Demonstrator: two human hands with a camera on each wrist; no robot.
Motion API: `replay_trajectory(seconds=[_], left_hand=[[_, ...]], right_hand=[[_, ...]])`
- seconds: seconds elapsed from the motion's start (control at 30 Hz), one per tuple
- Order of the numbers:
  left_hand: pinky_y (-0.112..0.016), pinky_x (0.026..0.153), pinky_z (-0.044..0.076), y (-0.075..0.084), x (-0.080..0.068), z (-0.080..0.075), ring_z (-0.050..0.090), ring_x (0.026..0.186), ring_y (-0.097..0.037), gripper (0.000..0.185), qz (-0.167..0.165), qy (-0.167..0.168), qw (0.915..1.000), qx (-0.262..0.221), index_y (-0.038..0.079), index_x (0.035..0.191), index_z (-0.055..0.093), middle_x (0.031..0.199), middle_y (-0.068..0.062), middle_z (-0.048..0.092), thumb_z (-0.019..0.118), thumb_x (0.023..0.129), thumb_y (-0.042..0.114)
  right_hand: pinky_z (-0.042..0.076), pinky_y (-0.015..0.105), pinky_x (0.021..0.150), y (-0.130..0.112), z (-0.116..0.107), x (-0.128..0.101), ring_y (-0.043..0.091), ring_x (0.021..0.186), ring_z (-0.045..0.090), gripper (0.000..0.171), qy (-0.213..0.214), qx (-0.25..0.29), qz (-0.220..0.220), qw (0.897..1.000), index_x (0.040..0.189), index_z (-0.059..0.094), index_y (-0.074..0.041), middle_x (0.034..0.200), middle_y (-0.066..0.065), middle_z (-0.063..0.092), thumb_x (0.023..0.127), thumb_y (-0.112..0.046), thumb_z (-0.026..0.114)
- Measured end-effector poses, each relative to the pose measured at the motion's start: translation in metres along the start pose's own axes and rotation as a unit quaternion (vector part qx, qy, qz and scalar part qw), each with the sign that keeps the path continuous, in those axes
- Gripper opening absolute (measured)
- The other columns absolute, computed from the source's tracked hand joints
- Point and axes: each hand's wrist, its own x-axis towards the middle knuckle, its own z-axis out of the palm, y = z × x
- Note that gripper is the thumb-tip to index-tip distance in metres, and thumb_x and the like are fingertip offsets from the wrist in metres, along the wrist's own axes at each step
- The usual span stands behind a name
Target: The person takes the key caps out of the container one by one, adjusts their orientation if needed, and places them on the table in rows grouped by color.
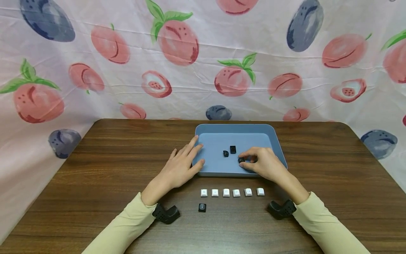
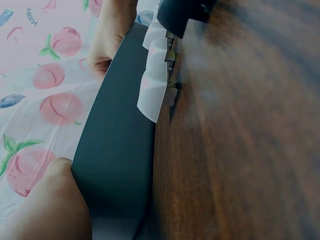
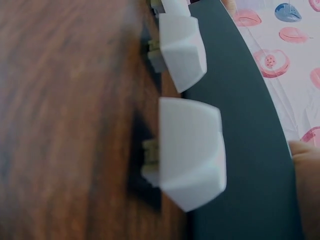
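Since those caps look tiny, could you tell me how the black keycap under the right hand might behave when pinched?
The black keycap looks small and rigid, so probably light. Its blocky shape suggests tipping rather than rolling. On the smooth blue tray it may skid from the right hand.

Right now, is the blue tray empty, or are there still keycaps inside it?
Not empty. The blue tray holds two loose black keycaps, and the right hand pinches a third black keycap inside it.

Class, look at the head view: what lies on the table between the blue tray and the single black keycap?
In the head view, a row of six white keycaps lies between the blue tray and the single black keycap.
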Motion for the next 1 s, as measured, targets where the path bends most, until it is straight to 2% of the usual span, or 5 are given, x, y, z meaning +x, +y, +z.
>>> replay_trajectory(seconds=[0.33,0.57,0.73,0.9,1.0], left_hand=[[-0.073,0.117,0.018,-0.002,-0.001,0.0,0.033,0.15,-0.039,0.063,0.0,-0.003,1.0,-0.001,0.02,0.161,0.032,0.173,0.003,0.005,0.037,0.108,0.052],[-0.072,0.117,0.018,-0.002,-0.001,-0.001,0.033,0.151,-0.038,0.063,0.0,-0.003,1.0,0.001,0.02,0.161,0.033,0.173,0.003,0.006,0.037,0.107,0.053],[-0.072,0.117,0.017,-0.001,0.0,-0.001,0.03,0.153,-0.036,0.062,-0.001,-0.004,1.0,0.0,0.02,0.161,0.033,0.173,0.004,0.006,0.037,0.108,0.052],[-0.072,0.118,0.017,-0.001,0.001,-0.001,0.03,0.153,-0.035,0.062,-0.002,-0.004,1.0,-0.001,0.02,0.161,0.033,0.173,0.004,0.006,0.036,0.108,0.052],[-0.072,0.117,0.018,-0.001,0.001,-0.001,0.032,0.152,-0.037,0.062,-0.003,-0.003,1.0,0.001,0.02,0.161,0.034,0.173,0.003,0.007,0.037,0.108,0.052]], right_hand=[[0.045,0.022,0.06,-0.002,0.0,0.002,0.006,0.068,0.06,0.018,0.013,0.022,-0.003,1.0,0.104,0.081,-0.013,0.078,-0.006,0.071,0.086,-0.019,0.082],[0.034,0.022,0.048,-0.004,0.0,-0.001,0.003,0.06,0.056,0.016,0.09,0.009,-0.059,0.994,0.099,0.08,-0.015,0.069,-0.008,0.068,0.084,-0.016,0.084],[0.034,0.017,0.048,-0.015,0.001,-0.007,0.003,0.06,0.055,0.018,0.139,0.021,-0.114,0.983,0.099,0.08,-0.013,0.075,-0.005,0.07,0.082,-0.011,0.085],[0.038,0.014,0.052,-0.035,0.006,-0.015,0.004,0.06,0.056,0.021,0.157,0.026,-0.184,0.97,0.099,0.079,-0.014,0.077,-0.004,0.071,0.079,-0.01,0.087],[0.037,0.011,0.05,-0.05,0.013,-0.025,0.0,0.059,0.054,0.022,0.15,0.034,-0.199,0.968,0.098,0.079,-0.016,0.076,-0.007,0.069,0.079,-0.011,0.088]])
